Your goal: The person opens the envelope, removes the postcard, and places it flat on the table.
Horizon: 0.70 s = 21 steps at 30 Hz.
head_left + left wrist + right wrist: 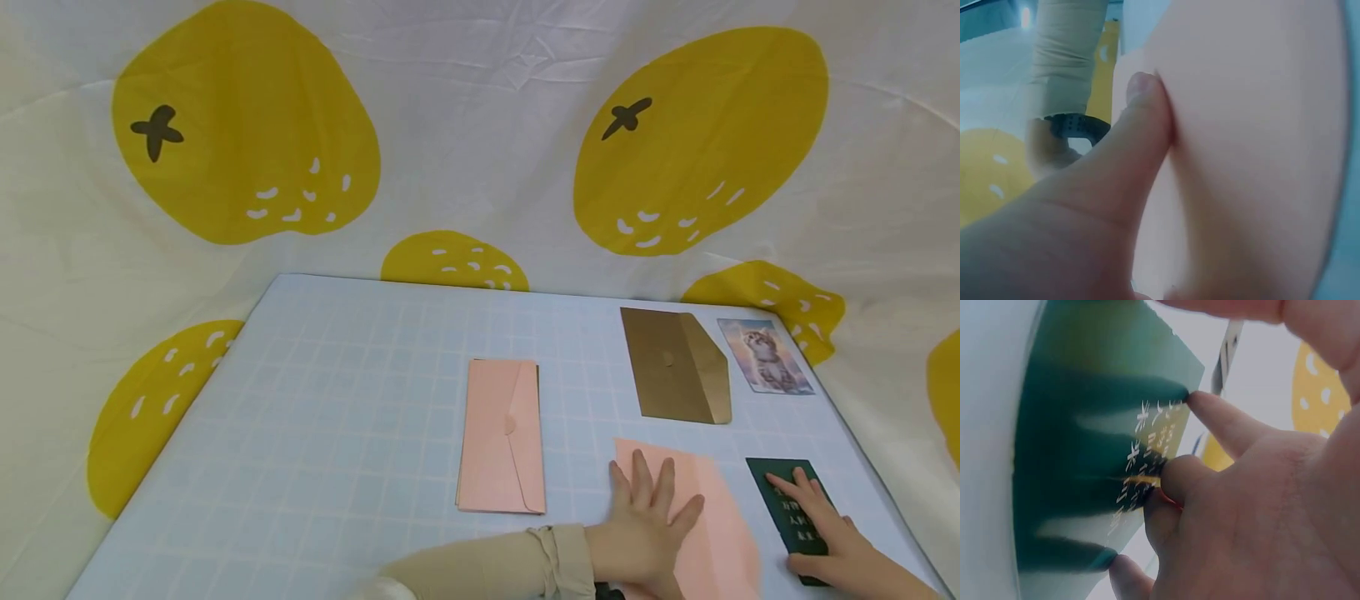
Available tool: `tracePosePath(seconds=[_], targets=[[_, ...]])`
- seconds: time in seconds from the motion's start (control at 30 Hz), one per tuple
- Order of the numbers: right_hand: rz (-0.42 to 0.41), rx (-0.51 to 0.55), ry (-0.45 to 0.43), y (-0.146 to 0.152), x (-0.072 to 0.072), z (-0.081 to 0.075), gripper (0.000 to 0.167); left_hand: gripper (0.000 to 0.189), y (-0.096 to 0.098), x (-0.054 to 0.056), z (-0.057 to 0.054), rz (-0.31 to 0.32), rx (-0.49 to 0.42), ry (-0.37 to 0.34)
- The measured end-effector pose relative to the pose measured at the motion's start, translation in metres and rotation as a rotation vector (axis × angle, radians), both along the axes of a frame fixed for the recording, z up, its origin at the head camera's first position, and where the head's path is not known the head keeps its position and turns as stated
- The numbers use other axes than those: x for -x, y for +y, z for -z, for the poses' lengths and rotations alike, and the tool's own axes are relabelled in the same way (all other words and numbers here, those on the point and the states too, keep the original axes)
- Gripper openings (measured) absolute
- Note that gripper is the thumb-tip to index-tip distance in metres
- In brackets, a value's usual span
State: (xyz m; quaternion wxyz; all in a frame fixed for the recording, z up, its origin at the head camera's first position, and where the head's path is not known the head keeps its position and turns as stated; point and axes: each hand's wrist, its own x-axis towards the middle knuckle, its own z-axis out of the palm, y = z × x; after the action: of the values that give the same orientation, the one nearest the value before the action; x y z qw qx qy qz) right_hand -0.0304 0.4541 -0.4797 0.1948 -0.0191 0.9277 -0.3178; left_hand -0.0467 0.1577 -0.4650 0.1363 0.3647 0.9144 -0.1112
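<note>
Flatly, the widely spread left hand (647, 523) rests atop a pale-pink, open-flapped paper envelope (722, 525); the right hand (846, 546), fingers loosely spread, touches a white-lettered, dark-green rectangular card (797, 527) beneath it.

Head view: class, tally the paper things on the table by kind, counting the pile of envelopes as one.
Envelope pile: 1
Single envelopes, a gold envelope and a pink envelope: 2
Cards, a kitten card and a green card: 2
Total: 5
</note>
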Motion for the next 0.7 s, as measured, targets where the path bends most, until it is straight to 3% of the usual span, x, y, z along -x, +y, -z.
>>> tracePosePath(seconds=[0.17,0.37,0.7], targets=[[0.0,0.016,0.016,0.011,0.002,0.001,0.106,0.117,0.009,0.003,0.003,-0.027,-0.015,-0.027],[-0.018,0.011,0.034,0.022,0.007,0.001,0.112,0.121,0.017,0.006,0.007,-0.028,-0.076,0.004],[-0.011,0.012,0.044,0.034,0.01,-0.002,0.11,0.128,0.037,0.013,0.007,-0.039,-0.168,-0.004]])
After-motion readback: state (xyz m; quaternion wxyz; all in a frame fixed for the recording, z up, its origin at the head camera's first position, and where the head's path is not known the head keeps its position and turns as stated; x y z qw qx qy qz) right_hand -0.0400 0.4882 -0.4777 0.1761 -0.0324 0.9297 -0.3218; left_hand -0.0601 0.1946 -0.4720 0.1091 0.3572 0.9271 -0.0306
